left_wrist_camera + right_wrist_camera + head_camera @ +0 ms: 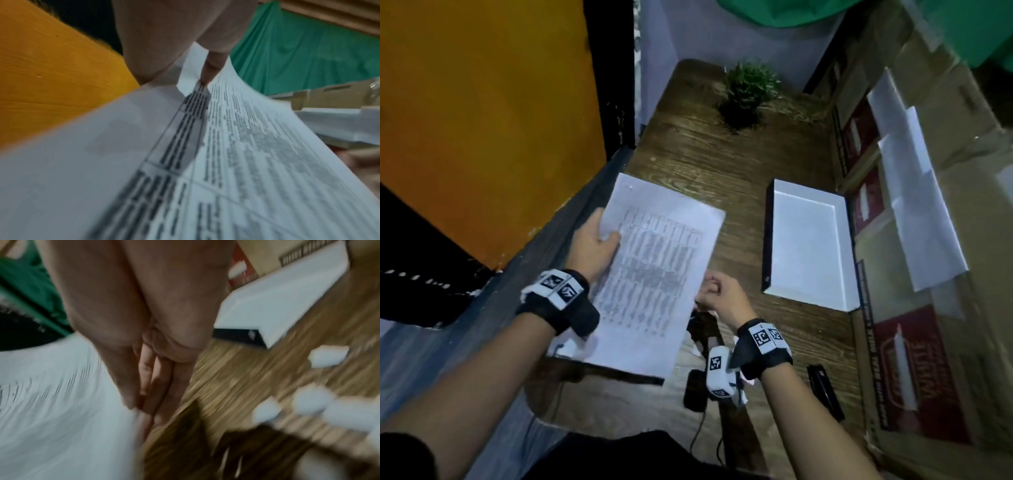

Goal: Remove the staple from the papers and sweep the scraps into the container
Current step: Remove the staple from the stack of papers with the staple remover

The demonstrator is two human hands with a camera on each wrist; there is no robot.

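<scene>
- You can't read the print on the papers (654, 270); it blurs in every view.
- The left hand (594, 245) hides its fingers under the sheets.
- The right hand (156, 369) is motion-smeared; whether it pinches anything, you cannot tell.
- The staple is too small to find.

The papers (654, 274) are seen white, printed with grey-black rows of a table; the container (810, 246) is white inside, black on its outer wall; the table (736, 164) is marked by brown wood grain; the scraps (327, 356) are white; the plant (748, 89) is green.
</scene>
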